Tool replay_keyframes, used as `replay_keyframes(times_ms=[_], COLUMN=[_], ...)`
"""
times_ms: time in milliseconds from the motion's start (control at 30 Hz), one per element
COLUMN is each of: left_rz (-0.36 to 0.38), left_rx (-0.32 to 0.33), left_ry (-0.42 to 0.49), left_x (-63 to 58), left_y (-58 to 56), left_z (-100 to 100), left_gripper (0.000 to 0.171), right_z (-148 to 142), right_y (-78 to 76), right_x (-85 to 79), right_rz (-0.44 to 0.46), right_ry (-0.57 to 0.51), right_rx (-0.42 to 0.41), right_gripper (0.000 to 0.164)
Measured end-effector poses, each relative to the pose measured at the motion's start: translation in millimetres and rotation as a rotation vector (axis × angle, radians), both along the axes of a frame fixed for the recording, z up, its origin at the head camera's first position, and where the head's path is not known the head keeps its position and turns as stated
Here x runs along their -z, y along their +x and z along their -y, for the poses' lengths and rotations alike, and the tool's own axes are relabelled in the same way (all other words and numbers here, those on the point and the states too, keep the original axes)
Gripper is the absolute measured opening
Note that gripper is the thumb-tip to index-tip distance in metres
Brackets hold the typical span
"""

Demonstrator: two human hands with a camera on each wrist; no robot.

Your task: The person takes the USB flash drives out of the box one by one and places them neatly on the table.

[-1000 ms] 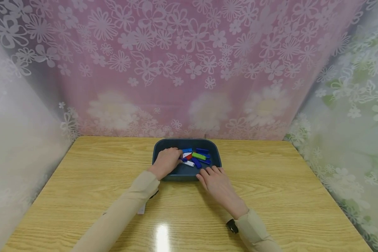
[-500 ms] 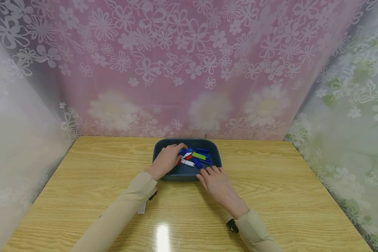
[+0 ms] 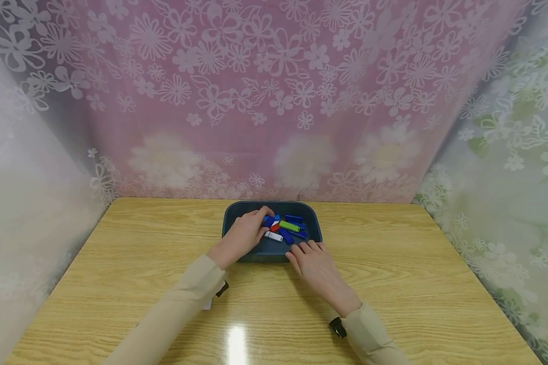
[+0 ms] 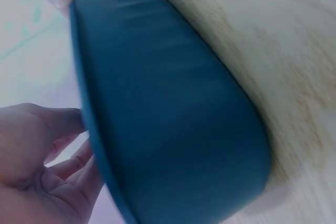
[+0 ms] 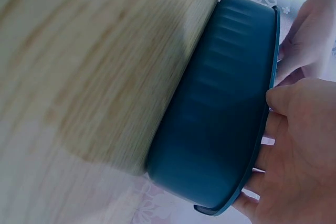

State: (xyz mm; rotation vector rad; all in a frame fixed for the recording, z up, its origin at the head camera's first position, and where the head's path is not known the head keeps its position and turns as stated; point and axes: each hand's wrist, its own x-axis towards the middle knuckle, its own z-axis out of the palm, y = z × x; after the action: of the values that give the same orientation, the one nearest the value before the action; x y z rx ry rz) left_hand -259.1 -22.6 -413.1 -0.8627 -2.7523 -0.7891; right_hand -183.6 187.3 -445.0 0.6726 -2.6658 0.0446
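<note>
My left hand (image 3: 244, 234) reaches over the left side of a dark teal plastic tray (image 3: 278, 256). Its bent thumb and fingers are around a dark blue USB stick (image 3: 268, 222). The fingertips are partly hidden behind the tray's wall in the left wrist view. Beside them lie a white USB stick (image 3: 274, 236), a red piece (image 3: 275, 226), a green stick (image 3: 289, 226) and several blue ones. My right hand (image 3: 314, 266) grips the tray's near right rim. In the right wrist view, the thumb (image 5: 278, 98) presses the outside of the rim and the fingers pass behind it.
The tray stands on a wood-grain table (image 3: 383, 263) near its back edge. A pink flowered curtain (image 3: 265, 101) hangs behind, with pale curtains on both sides. A small white item (image 3: 207, 304) lies on the table, partly covered by the left sleeve.
My left hand has shifted slightly back and right inside the tray, and its fingers have spread around the blue stick. Pieces near it have moved. The right hand has stayed on the rim.
</note>
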Motion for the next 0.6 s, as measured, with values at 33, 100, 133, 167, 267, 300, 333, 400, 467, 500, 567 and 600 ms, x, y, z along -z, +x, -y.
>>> replay_keyframes(times_ms=[33,100,133,167,267,300,333,400,467,500,567,600], left_rz=[-0.004,-0.012,-0.015,-0.019,-0.031,-0.032,-0.030,-0.023,-0.011,-0.004,0.009,0.014], left_rx=[0.002,0.000,-0.001,-0.001,0.000,0.000,0.000,-0.007,-0.019,-0.026,-0.042,-0.047], left_ry=[0.002,0.009,0.013,0.021,0.037,0.044,0.049,0.055,0.065,0.071,0.087,0.099], left_x=[-1.4,-4.0,-5.0,-6.1,-8.3,-8.8,-9.1,-9.2,-9.2,-9.0,-8.6,-8.6], left_y=[1.9,5.7,7.5,9.1,13.1,14.4,15.5,17.5,20.0,21.3,23.5,24.8], left_z=[-0.1,0.1,0.4,0.8,2.7,3.7,4.8,7.1,9.6,11.0,13.8,15.4], left_gripper=[0.033,0.034,0.035,0.036,0.037,0.037,0.037,0.034,0.034,0.034,0.033,0.033], right_z=[0.0,0.0,0.0,0.0,-0.2,-0.3,-0.3,-0.4,-0.2,0.0,0.4,0.7], right_y=[0.0,0.1,0.1,0.1,0.0,-0.1,0.0,0.3,0.6,0.8,1.1,1.1], right_x=[0.0,0.0,0.0,0.0,0.0,0.0,-0.4,-0.6,-1.1,-1.5,-1.9,-2.2], right_rz=[-0.001,-0.002,-0.004,-0.005,-0.015,-0.020,-0.025,-0.029,-0.028,-0.024,-0.016,-0.012], right_ry=[0.001,-0.001,-0.001,-0.003,-0.010,-0.012,-0.013,-0.013,-0.010,-0.009,-0.007,-0.008], right_rx=[0.000,-0.004,-0.005,-0.006,-0.011,-0.012,-0.015,-0.017,-0.016,-0.014,-0.009,-0.007], right_gripper=[0.023,0.023,0.023,0.023,0.022,0.022,0.022,0.021,0.021,0.021,0.021,0.021])
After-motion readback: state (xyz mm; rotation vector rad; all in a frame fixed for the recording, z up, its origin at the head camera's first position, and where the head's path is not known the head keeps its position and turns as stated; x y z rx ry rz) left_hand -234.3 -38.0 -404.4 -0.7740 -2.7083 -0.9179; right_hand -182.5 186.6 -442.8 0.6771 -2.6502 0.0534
